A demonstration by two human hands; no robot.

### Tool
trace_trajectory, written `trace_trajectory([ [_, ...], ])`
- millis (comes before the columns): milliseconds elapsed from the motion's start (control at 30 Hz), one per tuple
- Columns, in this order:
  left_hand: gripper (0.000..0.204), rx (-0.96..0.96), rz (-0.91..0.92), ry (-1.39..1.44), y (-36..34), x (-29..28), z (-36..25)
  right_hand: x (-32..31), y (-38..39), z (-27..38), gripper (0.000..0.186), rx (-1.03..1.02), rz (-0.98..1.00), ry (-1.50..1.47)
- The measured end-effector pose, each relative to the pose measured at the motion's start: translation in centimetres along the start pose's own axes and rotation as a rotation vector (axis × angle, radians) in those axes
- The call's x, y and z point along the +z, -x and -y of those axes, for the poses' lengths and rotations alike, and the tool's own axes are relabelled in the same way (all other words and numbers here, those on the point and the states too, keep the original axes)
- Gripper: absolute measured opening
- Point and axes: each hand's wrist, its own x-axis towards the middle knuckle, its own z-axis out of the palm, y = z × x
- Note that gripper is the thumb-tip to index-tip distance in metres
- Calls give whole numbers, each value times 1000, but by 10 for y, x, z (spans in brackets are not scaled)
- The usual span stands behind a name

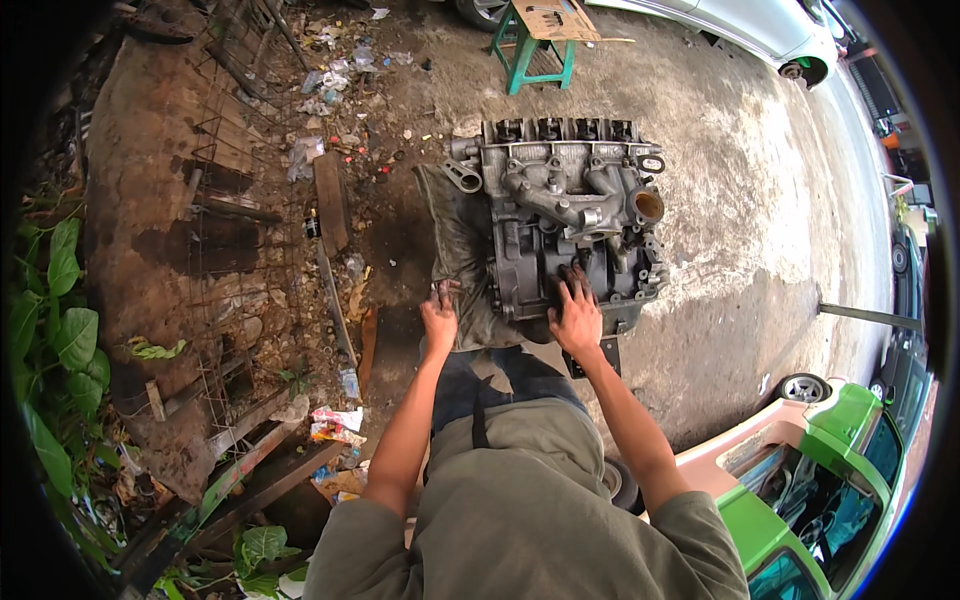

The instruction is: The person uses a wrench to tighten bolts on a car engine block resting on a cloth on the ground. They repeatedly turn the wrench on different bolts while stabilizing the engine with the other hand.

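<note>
A grey engine block [525, 265] stands in front of me, with a cast intake manifold [560, 205] along its side and valve gear [550, 130] at its far end. My right hand [577, 318] rests on the near part of the block, its blackened fingers stretched out and holding nothing. To the left of the block, my left hand [440, 315] is at the edge of a dirty dark cloth [455, 230], its fingers slightly bent and apart. I see nothing held in it. A round port [649, 206] shows brown inside at the manifold's right end.
A green stool [520, 60] with a wooden top stands beyond the engine. Litter and a wooden plank [331, 200] lie to the left, beside rusty wire mesh [215, 240]. A green car body [830, 440] is at lower right, and a silver car [760, 30] at far right.
</note>
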Motion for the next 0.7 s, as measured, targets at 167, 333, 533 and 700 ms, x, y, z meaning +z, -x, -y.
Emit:
trace_trajectory([
  [167,49,105,126,-268,-39,15,-27,0,1,0,62,-4,2,6],
  [333,38,115,275,-282,-61,36,-30,3,3,-2,66,-15,-37,46],
  [533,35,100,365,-407,-80,56,-29,3,1,-2,64,-33,-54,33],
  [700,36,113,369,-385,-91,62,-32,2,2,-2,64,-35,-47,23],
])
